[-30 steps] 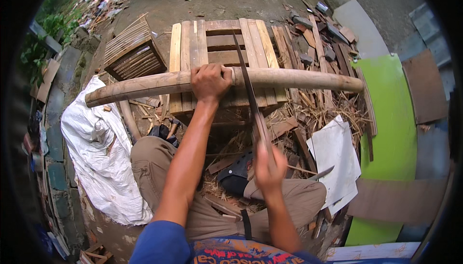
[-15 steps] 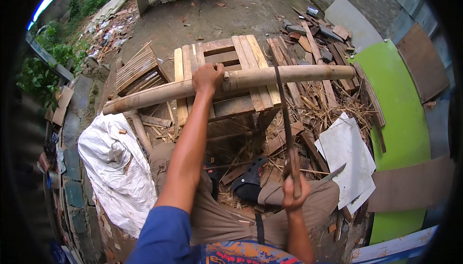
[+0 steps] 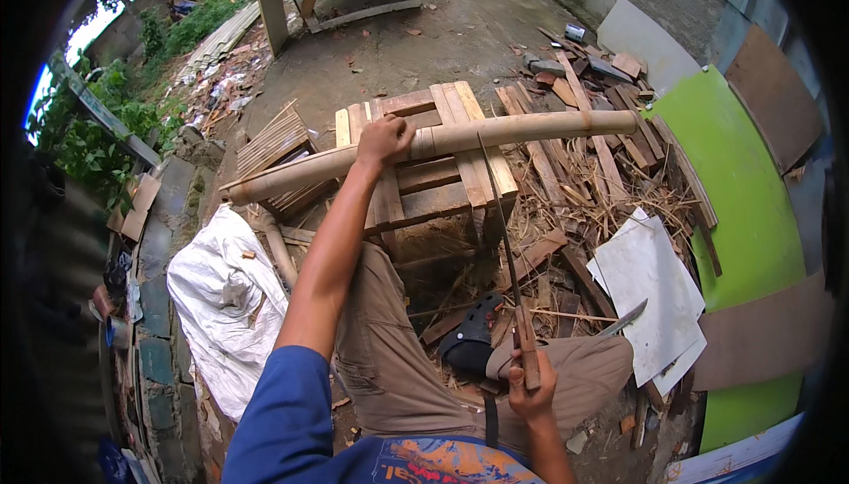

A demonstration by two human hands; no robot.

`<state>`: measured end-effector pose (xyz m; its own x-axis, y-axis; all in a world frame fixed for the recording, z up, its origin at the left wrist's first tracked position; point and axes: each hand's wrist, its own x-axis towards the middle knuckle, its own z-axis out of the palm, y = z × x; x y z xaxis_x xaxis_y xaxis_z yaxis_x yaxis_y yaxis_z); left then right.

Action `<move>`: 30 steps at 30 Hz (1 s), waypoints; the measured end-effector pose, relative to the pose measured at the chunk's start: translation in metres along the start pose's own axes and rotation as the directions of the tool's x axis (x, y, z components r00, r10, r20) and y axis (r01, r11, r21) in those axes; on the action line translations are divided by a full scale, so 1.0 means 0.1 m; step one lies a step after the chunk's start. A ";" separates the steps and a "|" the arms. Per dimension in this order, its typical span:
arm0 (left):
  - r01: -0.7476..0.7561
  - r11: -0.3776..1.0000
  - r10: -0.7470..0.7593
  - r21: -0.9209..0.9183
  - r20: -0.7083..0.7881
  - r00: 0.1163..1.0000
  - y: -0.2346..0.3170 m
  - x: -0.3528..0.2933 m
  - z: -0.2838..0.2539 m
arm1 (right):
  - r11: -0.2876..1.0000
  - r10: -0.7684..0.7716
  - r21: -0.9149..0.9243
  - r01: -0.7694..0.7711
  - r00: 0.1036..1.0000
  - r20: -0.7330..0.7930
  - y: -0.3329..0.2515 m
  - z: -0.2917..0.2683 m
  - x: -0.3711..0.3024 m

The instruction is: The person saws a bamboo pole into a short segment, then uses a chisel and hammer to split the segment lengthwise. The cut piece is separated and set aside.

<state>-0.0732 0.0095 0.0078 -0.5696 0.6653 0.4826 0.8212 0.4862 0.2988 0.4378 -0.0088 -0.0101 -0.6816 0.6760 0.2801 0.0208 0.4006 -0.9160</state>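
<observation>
A long bamboo pole lies crosswise over a low wooden stand of slats. My left hand is closed on top of the pole, left of its middle. In my right hand, low and near my bent leg, is the wooden handle of a long, narrow handsaw. Its thin blade points up and away, the tip meeting the pole just right of the stand's middle. I see the blade nearly edge-on, and its teeth cannot be made out.
A slatted wooden crate sits behind the pole's left part, near a white sack. Wood scraps and shavings cover the ground to the right. A loose blade lies by white sheets. Green panel at right.
The saw has come back toward me, its tip dropping from beyond the pole to the pole itself. My right hand is lower. My left hand keeps its hold; the view has shifted slightly.
</observation>
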 end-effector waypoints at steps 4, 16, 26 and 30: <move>-0.033 0.994 0.022 0.108 0.103 0.994 -0.26 -0.31 0.03 | 0.993 0.083 0.079 -0.082 0.997 -0.010 0.07 0.07 -0.03; -0.037 0.975 -0.024 0.220 0.268 0.963 -0.27 -0.08 0.12 | 0.978 0.206 0.059 -0.202 0.977 -0.061 -0.21 0.09 -0.28; 0.035 0.998 -0.058 0.056 0.515 0.855 0.06 -0.43 -0.26 | 0.988 0.096 0.128 -0.082 0.990 -0.104 -0.12 0.27 -0.11; -0.024 0.998 0.049 -0.060 0.457 0.888 0.05 -0.62 -0.31 | 0.991 0.070 0.117 -0.061 0.995 -0.075 -0.14 0.30 0.06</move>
<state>-0.0325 -0.0467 0.0047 -0.4824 0.8734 0.0669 0.8350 0.4354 0.3365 0.4120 -0.0289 -0.0040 -0.6218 0.7467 0.2362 -0.0232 0.2838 -0.9586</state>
